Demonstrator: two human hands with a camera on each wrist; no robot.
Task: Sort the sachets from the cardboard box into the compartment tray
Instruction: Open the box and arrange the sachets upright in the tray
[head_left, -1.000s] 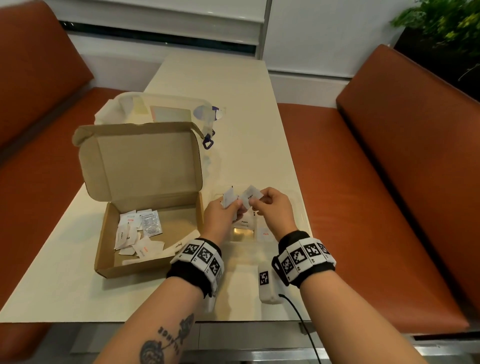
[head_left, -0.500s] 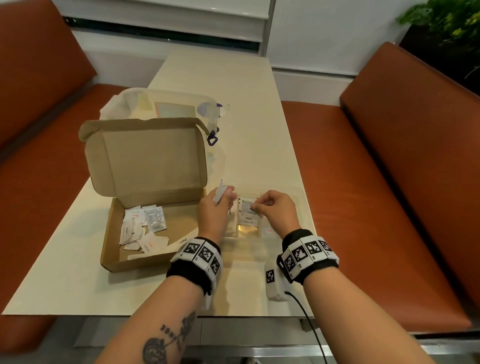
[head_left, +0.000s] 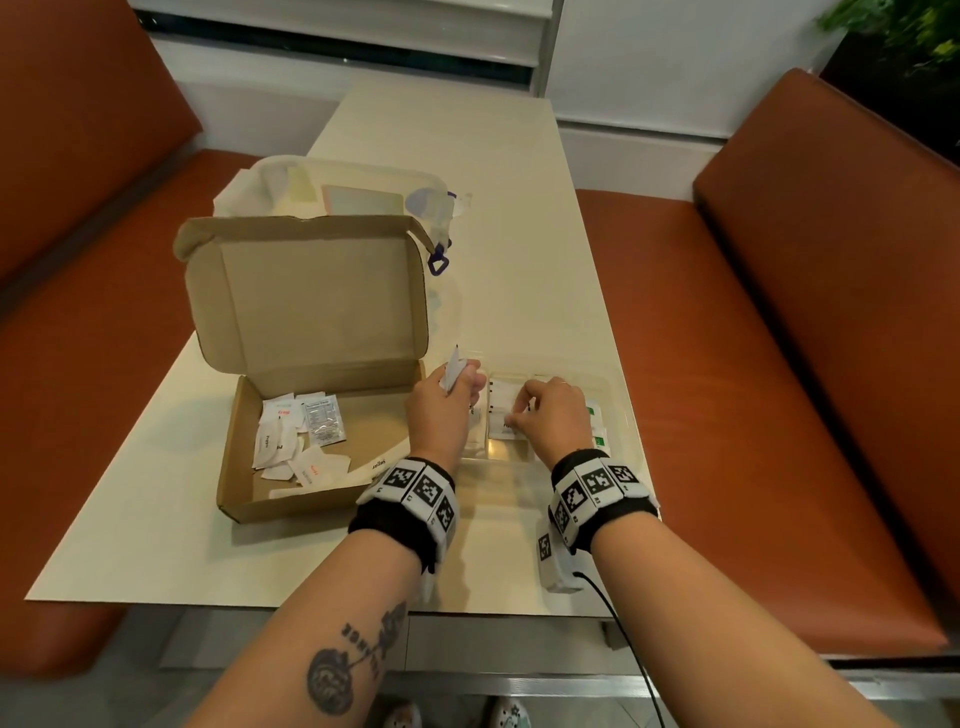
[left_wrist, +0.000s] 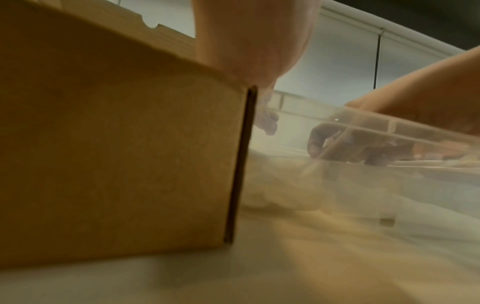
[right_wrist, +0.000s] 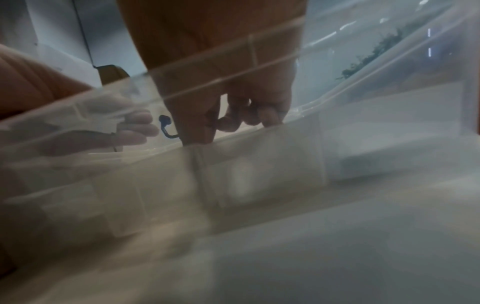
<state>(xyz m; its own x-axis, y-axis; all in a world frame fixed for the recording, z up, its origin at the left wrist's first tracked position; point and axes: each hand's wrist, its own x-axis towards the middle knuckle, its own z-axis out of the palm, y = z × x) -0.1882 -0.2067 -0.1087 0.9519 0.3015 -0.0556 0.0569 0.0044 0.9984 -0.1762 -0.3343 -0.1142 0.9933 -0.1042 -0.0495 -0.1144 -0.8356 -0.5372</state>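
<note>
An open cardboard box (head_left: 291, 506) stands on the table's left, with several white sachets (head_left: 296, 436) lying in it. The clear compartment tray (head_left: 618, 410) sits to its right and holds a few sachets. My left hand (head_left: 462, 376) hovers over the tray's left end and pinches a white sachet (head_left: 453, 366) upright. My right hand (head_left: 519, 415) reaches down into the middle compartment and pinches a white sachet (head_left: 501, 421) that lies on others there. In the right wrist view my right hand (right_wrist: 233, 119) shows through the tray wall (right_wrist: 259, 174). The box wall (left_wrist: 116, 154) fills the left wrist view.
A clear plastic container (head_left: 363, 192) with a blue clip stands behind the box lid. A white device (head_left: 553, 561) with a black cable lies at the table's near edge. Orange bench seats (head_left: 727, 364) flank the table on both sides.
Both hands have come down from above the tray. The right hand has lowered its sachet into the middle compartment. The left hand has drifted left and turned its sachet upright.
</note>
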